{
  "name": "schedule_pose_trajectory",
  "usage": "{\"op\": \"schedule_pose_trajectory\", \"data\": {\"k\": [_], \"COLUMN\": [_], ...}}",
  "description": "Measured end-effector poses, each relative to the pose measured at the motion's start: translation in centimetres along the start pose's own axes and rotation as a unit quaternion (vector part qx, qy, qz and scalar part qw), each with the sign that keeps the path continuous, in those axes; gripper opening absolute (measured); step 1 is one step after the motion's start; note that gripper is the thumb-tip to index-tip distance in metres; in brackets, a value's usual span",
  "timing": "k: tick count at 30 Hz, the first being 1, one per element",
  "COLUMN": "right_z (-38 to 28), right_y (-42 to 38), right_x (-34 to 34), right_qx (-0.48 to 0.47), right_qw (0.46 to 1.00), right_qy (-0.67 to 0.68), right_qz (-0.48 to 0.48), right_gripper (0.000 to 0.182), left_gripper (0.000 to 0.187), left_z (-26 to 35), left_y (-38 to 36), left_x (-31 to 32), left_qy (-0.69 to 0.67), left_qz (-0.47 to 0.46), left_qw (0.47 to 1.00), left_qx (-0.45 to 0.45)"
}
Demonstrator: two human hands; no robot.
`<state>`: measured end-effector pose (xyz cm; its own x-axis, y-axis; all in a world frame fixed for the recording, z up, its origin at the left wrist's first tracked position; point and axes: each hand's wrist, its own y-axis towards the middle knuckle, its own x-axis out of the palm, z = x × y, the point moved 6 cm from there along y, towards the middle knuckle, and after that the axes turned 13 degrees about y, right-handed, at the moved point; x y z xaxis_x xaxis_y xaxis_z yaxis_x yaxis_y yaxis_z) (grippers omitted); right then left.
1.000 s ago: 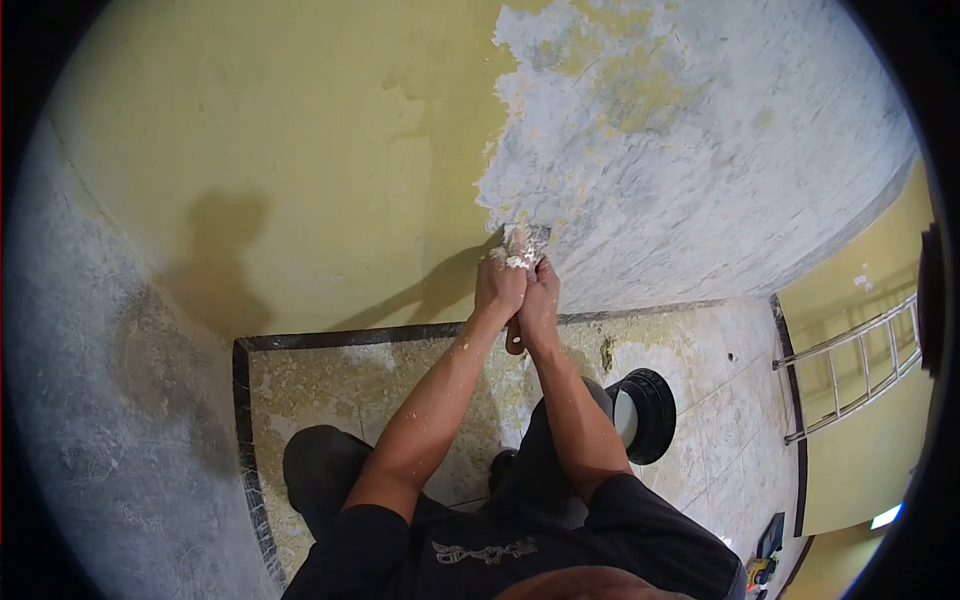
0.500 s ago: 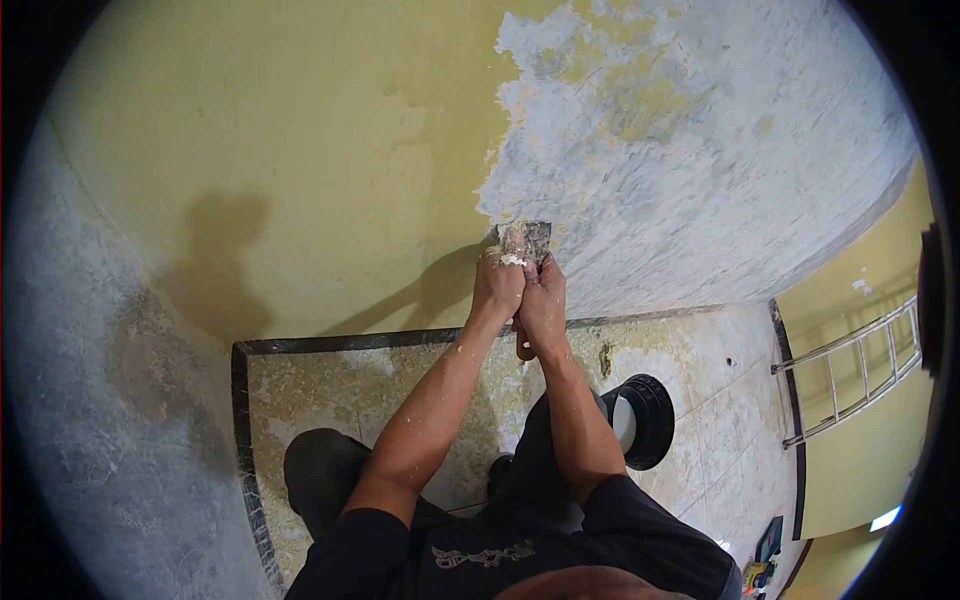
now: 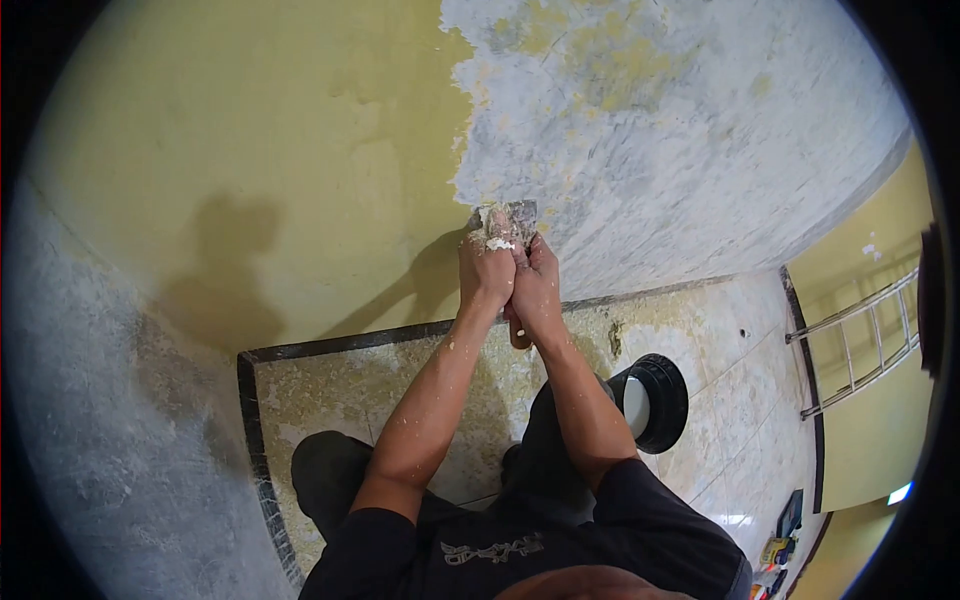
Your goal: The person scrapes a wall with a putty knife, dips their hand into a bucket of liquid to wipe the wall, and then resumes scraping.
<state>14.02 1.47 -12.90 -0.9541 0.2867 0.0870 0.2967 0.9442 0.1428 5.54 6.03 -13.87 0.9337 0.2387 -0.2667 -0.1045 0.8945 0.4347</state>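
Observation:
Both of my hands are wrapped round a scraper [image 3: 522,214], whose wide blade lies against the wall at the lower edge of the bared patch. My left hand [image 3: 487,268] is on the left side of the tool, with pale paint flakes on its fingers. Close against it, my right hand [image 3: 537,283] grips the handle, and the handle's end shows below. Yellow paint [image 3: 300,130] covers the wall to the left; grey-white plaster [image 3: 640,170] with yellow remnants shows to the right.
A black bucket [image 3: 676,403] with whitish contents stands on the flake-strewn tiled floor [image 3: 715,345], right of my legs. A metal ladder [image 3: 865,350] leans by the right wall. Tools [image 3: 778,550] lie at the lower right. A grey wall [image 3: 110,400] is at the left.
The view has shifted, so the wall patch sits further left and the bucket further right. Both hands, still on the scraper, appear slightly higher and further left in view.

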Motion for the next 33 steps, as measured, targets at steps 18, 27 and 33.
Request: {"op": "schedule_pose_trajectory", "data": {"k": [18,27,33], "right_z": [-0.2,4.1,0.2], "right_y": [0.3,0.1,0.1], "right_x": [1.2,-1.2,1.0], "right_qx": [-0.161,-0.069,-0.060], "right_qw": [0.986,0.998,0.998], "right_qy": [-0.046,-0.013,-0.029], "right_qz": [-0.004,-0.002,0.005], "right_gripper": [0.021,0.022,0.022], "left_gripper": [0.037,0.053,0.055], "left_z": [0.2,-3.0,-1.0], "left_y": [0.2,-2.2,-0.5], "left_x": [-1.9,1.0,-1.1], "left_qy": [-0.014,-0.011,-0.083], "left_qz": [0.009,-0.025,-0.075], "left_qw": [0.996,0.988,0.972], "left_qx": [-0.089,-0.149,-0.207]}}
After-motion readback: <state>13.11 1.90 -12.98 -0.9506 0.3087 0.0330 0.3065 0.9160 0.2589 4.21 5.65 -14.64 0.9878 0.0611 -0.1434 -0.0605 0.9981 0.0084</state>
